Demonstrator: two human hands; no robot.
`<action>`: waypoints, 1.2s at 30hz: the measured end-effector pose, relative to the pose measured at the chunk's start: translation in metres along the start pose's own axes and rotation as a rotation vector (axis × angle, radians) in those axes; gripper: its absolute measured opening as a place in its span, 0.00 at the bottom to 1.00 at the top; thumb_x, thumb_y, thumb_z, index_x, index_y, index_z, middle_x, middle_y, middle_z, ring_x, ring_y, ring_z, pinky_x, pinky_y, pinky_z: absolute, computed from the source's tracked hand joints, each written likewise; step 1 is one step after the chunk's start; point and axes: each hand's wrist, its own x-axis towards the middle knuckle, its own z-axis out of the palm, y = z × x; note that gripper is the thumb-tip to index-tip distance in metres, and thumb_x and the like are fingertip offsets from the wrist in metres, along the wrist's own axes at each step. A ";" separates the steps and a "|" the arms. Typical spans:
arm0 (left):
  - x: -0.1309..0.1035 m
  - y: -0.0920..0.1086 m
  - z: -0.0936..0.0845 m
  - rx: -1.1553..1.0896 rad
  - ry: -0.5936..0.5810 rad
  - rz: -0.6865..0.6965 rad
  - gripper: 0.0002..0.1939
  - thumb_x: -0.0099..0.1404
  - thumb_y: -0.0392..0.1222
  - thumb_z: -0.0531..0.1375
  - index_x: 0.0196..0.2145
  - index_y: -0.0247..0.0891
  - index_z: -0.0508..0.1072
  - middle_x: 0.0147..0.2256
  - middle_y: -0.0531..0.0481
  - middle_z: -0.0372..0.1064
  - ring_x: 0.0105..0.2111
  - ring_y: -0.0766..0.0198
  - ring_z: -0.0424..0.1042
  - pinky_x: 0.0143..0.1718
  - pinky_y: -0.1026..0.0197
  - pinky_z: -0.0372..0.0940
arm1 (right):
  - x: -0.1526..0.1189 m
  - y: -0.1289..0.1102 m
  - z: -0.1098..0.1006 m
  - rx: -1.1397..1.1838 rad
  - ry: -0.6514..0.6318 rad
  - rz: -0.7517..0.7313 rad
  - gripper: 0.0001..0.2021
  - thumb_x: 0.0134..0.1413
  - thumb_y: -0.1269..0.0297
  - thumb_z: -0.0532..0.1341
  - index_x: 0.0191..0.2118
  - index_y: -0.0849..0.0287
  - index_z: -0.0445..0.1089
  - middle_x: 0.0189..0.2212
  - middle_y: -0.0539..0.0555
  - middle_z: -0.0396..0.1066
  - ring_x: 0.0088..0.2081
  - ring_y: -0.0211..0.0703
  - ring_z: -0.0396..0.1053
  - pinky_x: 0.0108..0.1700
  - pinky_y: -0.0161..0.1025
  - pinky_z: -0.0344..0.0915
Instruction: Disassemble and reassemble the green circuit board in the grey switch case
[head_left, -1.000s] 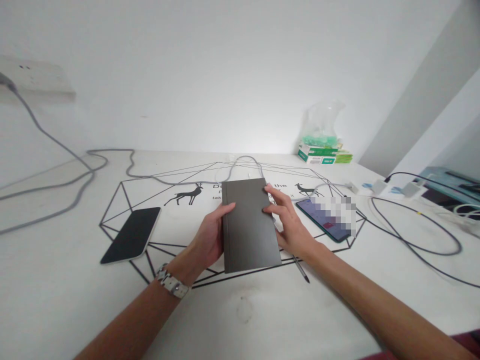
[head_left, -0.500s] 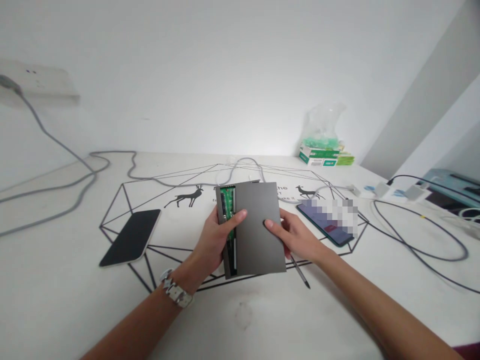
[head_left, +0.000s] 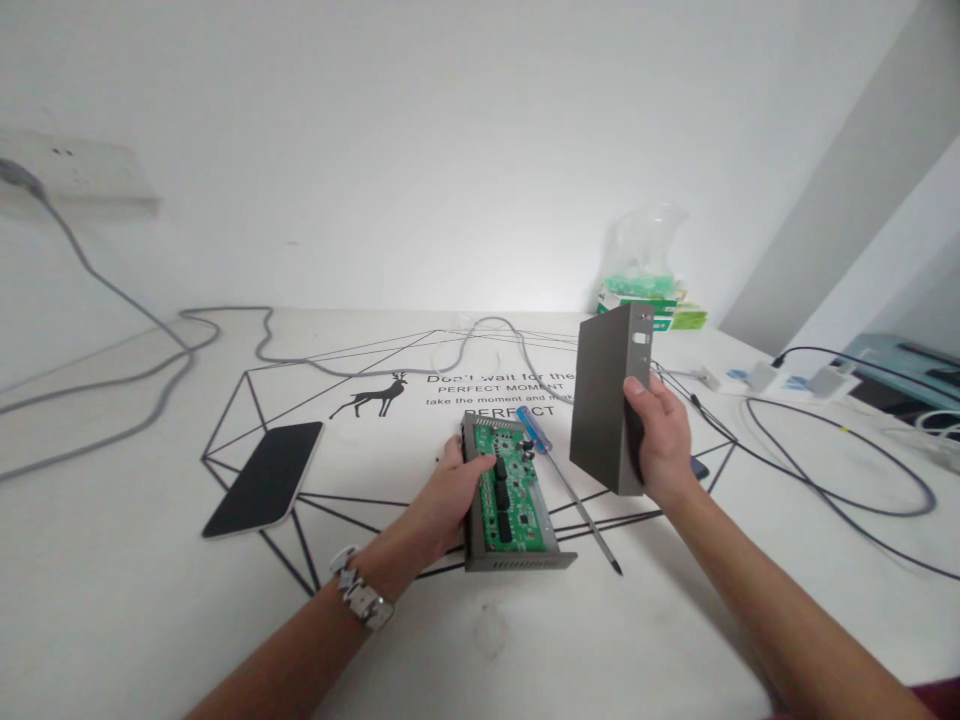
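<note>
My left hand [head_left: 450,495] grips the left side of a grey metal base with a green circuit board [head_left: 521,495] inside, its thumb lying over the board. Black components run along the board, and vent slots show in the base's end walls. Held upright to the right is a grey metal cover [head_left: 604,400], apart from the base. My right hand [head_left: 661,435] is closed around the cover's right side, thumb on its narrow face. Between the two pieces a screwdriver [head_left: 574,490] with a clear blue handle lies on the table, partly behind the board.
A dark-screened phone [head_left: 266,478] lies at the left. Behind the right hand, a second phone [head_left: 699,468] is mostly hidden. Grey cable [head_left: 300,358] runs along the back; a power strip [head_left: 780,380] and black cable [head_left: 930,500] occupy the right. Boxes and a plastic bag [head_left: 645,255] stand by the wall.
The cover has come off the base and moved up and right in my right hand. The circuit board is now exposed, and the base has lowered slightly in my left hand.
</note>
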 end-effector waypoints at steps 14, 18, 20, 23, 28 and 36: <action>-0.010 -0.002 -0.015 1.271 0.128 0.409 0.38 0.68 0.41 0.47 0.71 0.22 0.45 0.33 0.30 0.76 0.34 0.42 0.77 0.38 0.49 0.66 | 0.056 -0.040 0.073 -1.040 -0.723 -0.427 0.10 0.57 0.63 0.57 0.43 0.57 0.70 0.30 0.54 0.73 0.29 0.43 0.65 0.31 0.38 0.52; -0.011 -0.002 -0.014 1.420 0.117 0.389 0.37 0.68 0.40 0.44 0.71 0.21 0.44 0.35 0.28 0.76 0.35 0.40 0.77 0.37 0.49 0.65 | 0.066 -0.026 0.101 -1.125 -0.815 -0.448 0.14 0.60 0.60 0.58 0.49 0.57 0.72 0.37 0.58 0.77 0.35 0.47 0.71 0.33 0.39 0.56; -0.011 -0.002 -0.015 1.437 0.107 0.373 0.36 0.68 0.40 0.45 0.70 0.22 0.47 0.35 0.28 0.76 0.36 0.39 0.77 0.38 0.49 0.66 | 0.065 -0.016 0.108 -1.158 -0.842 -0.448 0.16 0.60 0.60 0.59 0.52 0.56 0.72 0.38 0.59 0.78 0.36 0.48 0.72 0.34 0.39 0.58; -0.012 -0.003 -0.015 1.423 0.097 0.371 0.35 0.67 0.40 0.45 0.69 0.23 0.51 0.34 0.28 0.76 0.35 0.38 0.77 0.38 0.48 0.66 | 0.059 0.002 0.112 -1.120 -0.882 -0.445 0.17 0.60 0.60 0.60 0.53 0.56 0.73 0.39 0.59 0.78 0.37 0.48 0.73 0.35 0.38 0.59; -0.010 -0.002 -0.016 1.451 0.090 0.370 0.32 0.68 0.40 0.46 0.67 0.26 0.55 0.35 0.29 0.76 0.36 0.41 0.78 0.38 0.48 0.67 | 0.057 0.030 0.105 -1.022 -0.870 -0.370 0.15 0.59 0.60 0.62 0.50 0.57 0.75 0.38 0.57 0.78 0.36 0.45 0.73 0.36 0.37 0.61; -0.003 0.002 -0.022 1.571 0.081 0.318 0.32 0.67 0.43 0.48 0.67 0.30 0.54 0.40 0.33 0.78 0.40 0.40 0.78 0.39 0.46 0.68 | 0.044 0.041 0.072 -0.943 -0.518 -0.369 0.11 0.62 0.62 0.58 0.46 0.59 0.72 0.42 0.59 0.74 0.44 0.46 0.70 0.45 0.39 0.62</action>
